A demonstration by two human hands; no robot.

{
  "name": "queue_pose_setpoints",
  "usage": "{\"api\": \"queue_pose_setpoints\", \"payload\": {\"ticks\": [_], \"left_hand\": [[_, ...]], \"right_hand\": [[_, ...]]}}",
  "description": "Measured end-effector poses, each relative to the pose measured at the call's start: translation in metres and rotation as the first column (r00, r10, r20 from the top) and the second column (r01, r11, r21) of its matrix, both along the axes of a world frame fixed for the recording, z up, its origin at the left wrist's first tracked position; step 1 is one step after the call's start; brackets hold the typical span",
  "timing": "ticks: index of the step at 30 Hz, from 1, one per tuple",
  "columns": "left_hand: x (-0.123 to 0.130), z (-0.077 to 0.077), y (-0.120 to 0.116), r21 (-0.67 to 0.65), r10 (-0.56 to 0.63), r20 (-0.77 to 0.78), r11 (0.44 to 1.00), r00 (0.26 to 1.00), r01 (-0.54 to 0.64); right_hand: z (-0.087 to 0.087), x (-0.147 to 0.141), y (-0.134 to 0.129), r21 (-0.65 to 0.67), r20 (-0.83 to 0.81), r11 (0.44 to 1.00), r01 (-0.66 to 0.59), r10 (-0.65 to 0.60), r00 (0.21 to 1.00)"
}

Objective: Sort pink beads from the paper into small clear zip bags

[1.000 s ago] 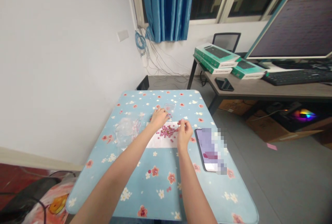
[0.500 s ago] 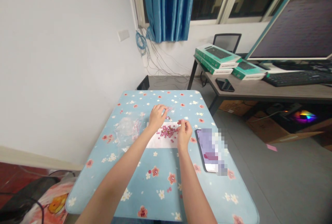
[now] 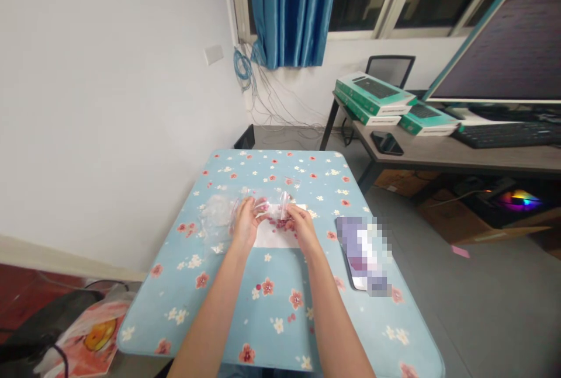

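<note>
Between my two hands a small clear plastic bag (image 3: 274, 208) is stretched over the white paper (image 3: 274, 239). The fingers of my left hand (image 3: 246, 223) are closed on its left end, where a few pink pieces show. My right hand (image 3: 302, 225) pinches the bag's right end. Beneath the bag, several small pink and brownish pieces (image 3: 284, 224) lie on the paper, partly hidden by the right fingers. Left of my left hand, a heap of clear plastic bags (image 3: 215, 214) rests on the flowered tablecloth (image 3: 232, 308).
A phone (image 3: 359, 255) lies on the table's right side, partly blurred out. On the desk (image 3: 438, 153) at the right are keyboard boxes (image 3: 372, 97), another phone (image 3: 387, 142), a keyboard (image 3: 511, 134) and a monitor (image 3: 504, 51). A plastic bag (image 3: 99, 331) sits low at the left.
My left hand has moved left and down from the paper's far edge. A clear bag is now held between both hands. My right hand has shifted slightly left.
</note>
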State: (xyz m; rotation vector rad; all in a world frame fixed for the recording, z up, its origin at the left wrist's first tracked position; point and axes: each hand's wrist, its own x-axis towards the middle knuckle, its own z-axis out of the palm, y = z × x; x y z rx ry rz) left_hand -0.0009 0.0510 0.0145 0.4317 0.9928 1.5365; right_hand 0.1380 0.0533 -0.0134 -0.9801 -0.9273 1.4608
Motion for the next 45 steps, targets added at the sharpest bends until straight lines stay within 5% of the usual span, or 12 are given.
{"api": "queue_pose_setpoints", "payload": {"ticks": [15, 20, 28, 37, 45], "left_hand": [[-0.001, -0.020, -0.006, 0.138, 0.142, -0.308, 0.985, 0.941, -0.103], [0.002, -0.020, -0.011, 0.151, 0.089, -0.380, 0.988, 0.921, -0.034], [0.009, -0.019, -0.015, 0.106, -0.074, -0.370, 0.987, 0.926, 0.122], [0.005, -0.017, -0.017, 0.128, -0.093, -0.440, 0.978, 0.893, 0.165], [0.004, -0.021, -0.017, 0.193, -0.007, -0.650, 0.966, 0.760, 0.174]], "right_hand": [[0.005, -0.001, -0.004, 0.145, 0.250, 0.989, -0.010, -0.027, 0.968], [-0.002, -0.004, -0.002, 0.240, 0.316, 0.971, 0.016, -0.093, 0.944], [-0.004, -0.003, -0.004, 0.459, 0.536, 0.888, 0.032, -0.306, 0.787], [-0.002, -0.003, -0.004, 0.464, 0.553, 0.885, 0.027, -0.314, 0.772], [-0.003, -0.002, -0.004, 0.456, 0.592, 0.890, -0.006, -0.298, 0.748]]}}
